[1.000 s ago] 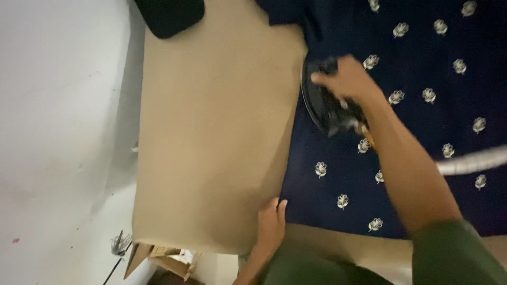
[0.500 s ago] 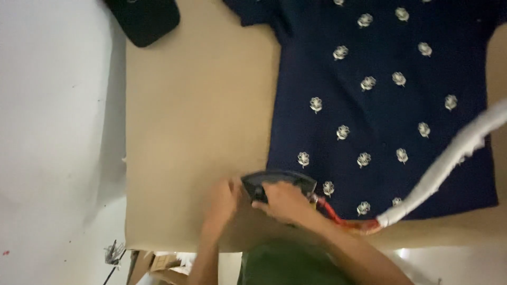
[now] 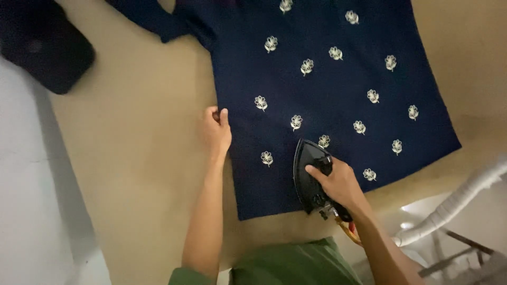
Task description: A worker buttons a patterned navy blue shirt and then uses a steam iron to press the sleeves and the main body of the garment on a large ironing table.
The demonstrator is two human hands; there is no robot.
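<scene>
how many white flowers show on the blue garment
15, scattered in staggered rows across the dark blue garment, from the top edge down beside the iron; others may hide under the iron and right hand.

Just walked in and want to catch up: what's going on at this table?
A person is ironing. Their right hand grips a black iron resting on the lower part of a dark blue garment with small white flower motifs. The left hand pinches the garment's left edge, holding it flat. The garment lies spread on a tan padded table. A dark object sits at the table's far left corner, and a white hose runs at right.
</scene>
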